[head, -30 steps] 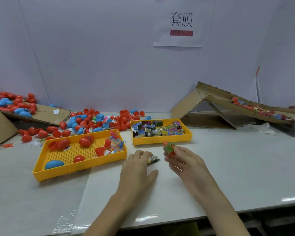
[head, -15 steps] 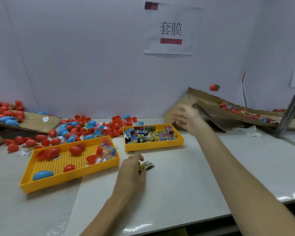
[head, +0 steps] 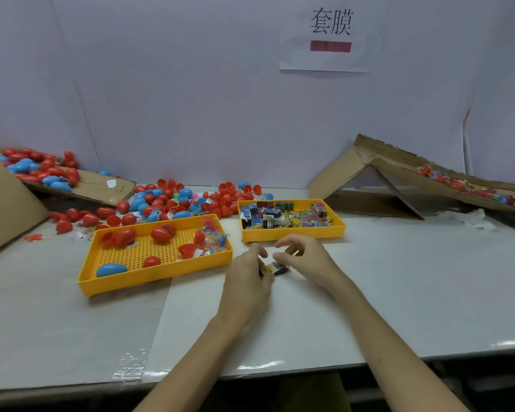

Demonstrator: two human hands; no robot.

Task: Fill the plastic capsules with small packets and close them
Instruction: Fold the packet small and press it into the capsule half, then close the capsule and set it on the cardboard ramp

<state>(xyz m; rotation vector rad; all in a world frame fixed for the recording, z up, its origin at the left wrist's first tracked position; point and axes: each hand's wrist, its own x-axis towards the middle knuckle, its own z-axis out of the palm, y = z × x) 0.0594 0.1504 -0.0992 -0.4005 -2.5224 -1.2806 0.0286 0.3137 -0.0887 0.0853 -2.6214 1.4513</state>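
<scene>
Landmark: the shallow yellow plastic tray of packets, standing at the middle of the pale grey table.
Step in hand: I judge a new capsule is being started. A packet is picked and ready, and no capsule is in either hand.
Left hand: just in front of the packet tray, fingers curled and pinching a small printed foil packet, low over the table.
Right hand: also just in front of the packet tray, to the right of the left hand, fingers loosely curved and gripping nothing that I can see.
Packet and grip: the packet sticks out rightward from the left fingertips. The right fingertips hover just above it, and I cannot tell whether they touch it.
Capsule stock: red plastic capsule halves and one whole blue plastic capsule lie in a perforated yellow plastic tray just left of the packet tray. A loose heap of red and blue capsules lies behind and to the left of it.
Next move: it likely calls for one hand to fetch an open capsule half from the tray to the left, then tuck the packet in and press the halves together.
Care needed: the packet looks light and slippery, so a firm pinch would suit.
Other: a brown cardboard ramp rises to the right of the packet tray.
</scene>
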